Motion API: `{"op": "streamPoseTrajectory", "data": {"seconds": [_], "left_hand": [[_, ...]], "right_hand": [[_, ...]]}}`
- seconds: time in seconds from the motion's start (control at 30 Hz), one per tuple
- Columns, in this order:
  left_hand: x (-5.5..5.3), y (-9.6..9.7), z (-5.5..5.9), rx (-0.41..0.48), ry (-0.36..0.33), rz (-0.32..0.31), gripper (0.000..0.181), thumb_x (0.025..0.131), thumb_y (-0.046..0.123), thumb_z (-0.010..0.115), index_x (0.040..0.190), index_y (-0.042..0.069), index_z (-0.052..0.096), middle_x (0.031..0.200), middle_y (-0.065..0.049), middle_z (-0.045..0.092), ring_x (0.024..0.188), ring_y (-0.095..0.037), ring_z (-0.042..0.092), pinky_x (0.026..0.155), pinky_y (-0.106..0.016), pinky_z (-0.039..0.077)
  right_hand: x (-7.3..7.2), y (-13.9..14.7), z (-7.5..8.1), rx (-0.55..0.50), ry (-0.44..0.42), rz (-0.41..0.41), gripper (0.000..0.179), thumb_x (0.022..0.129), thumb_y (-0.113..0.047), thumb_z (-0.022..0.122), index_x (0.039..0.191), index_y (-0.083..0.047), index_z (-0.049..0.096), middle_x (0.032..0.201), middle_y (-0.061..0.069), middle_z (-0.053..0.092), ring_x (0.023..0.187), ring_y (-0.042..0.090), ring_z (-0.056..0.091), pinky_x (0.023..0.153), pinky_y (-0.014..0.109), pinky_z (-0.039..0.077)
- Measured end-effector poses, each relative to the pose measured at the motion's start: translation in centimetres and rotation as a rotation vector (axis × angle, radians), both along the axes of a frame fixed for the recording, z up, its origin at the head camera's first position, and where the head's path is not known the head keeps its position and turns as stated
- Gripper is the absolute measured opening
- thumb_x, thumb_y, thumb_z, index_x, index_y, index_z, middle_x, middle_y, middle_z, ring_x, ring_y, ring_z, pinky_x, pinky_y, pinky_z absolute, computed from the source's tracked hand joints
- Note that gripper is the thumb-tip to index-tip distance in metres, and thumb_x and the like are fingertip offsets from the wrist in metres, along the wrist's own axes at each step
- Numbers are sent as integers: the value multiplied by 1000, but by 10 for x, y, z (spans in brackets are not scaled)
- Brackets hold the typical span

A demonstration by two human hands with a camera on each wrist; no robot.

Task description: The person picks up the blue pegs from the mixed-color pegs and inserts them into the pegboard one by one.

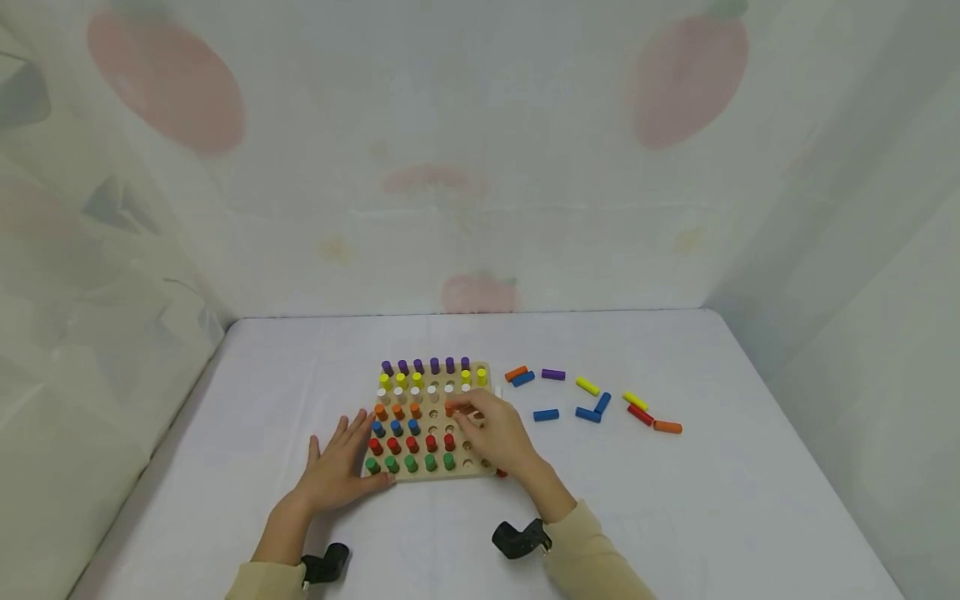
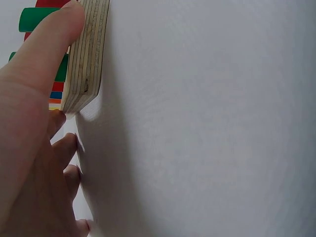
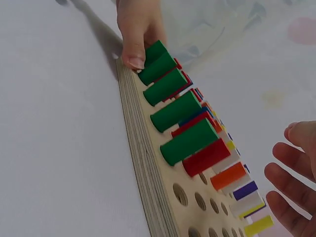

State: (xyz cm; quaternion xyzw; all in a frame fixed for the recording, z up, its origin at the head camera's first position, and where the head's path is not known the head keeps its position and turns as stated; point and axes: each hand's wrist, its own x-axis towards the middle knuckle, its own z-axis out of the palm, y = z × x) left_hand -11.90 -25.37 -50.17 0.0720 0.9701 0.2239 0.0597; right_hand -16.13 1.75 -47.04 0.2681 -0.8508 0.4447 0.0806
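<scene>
A wooden pegboard (image 1: 459, 474) lies on the table, with rows of purple, yellow, white, orange, blue, red and green pegs standing in it. My left hand (image 1: 333, 477) rests at its near left corner. The left thumb (image 2: 61, 27) presses on the plywood edge, while the other fingers spread along the left side. Over the right half of the board is my right hand (image 1: 504, 433), its fingertips beside an upright orange peg (image 3: 229, 176). In the right wrist view a gap separates the loosely bent fingers (image 3: 289, 177) from that peg. Several holes on the right are bare.
Loose pegs lie right of the board: blue (image 1: 546, 415), purple (image 1: 553, 375), yellow (image 1: 587, 386), red (image 1: 640, 414) and orange (image 1: 667, 427) among them. A red peg (image 1: 501, 472) shows partly beside the board's near right corner. Black wrist cameras (image 1: 517, 540) sit at both cuffs.
</scene>
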Motion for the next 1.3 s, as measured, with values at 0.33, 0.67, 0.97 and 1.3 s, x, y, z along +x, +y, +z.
{"op": "streamPoseTrajectory", "data": {"seconds": [0.33, 0.67, 0.97, 1.3], "left_hand": [[-1, -1, -3, 3, -18, 3, 107, 64, 67, 67, 147, 15, 25, 153, -12, 20, 139, -41, 11, 99, -72, -7], [1, 0, 2, 9, -16, 8, 106, 65, 67, 67, 146, 12, 26, 152, -13, 21, 139, -41, 11, 99, -71, -7], [1, 0, 3, 12, -12, 3, 107, 65, 67, 67, 146, 13, 25, 152, -14, 21, 139, -41, 11, 99, -72, -6], [2, -3, -2, 16, -8, 3, 106, 65, 66, 68, 147, 14, 25, 152, -13, 21, 139, -41, 11, 99, -72, -6]], "right_hand": [[1, 23, -10, -5, 12, -89, 21, 87, -12, 63, 107, -15, 63, 103, -5, 64, 95, 7, 59, 82, 30, 52], [-2, 46, -17, 32, -8, -237, 24, 86, -15, 65, 110, -18, 64, 108, -4, 63, 103, 13, 58, 85, 31, 51], [-4, 67, -24, 23, -25, -315, 27, 85, -15, 66, 112, -18, 63, 113, -2, 62, 109, 16, 56, 92, 36, 48], [-3, 84, -38, 37, -84, -365, 34, 84, -16, 66, 117, -18, 61, 117, -1, 60, 113, 18, 53, 95, 40, 45]]}}
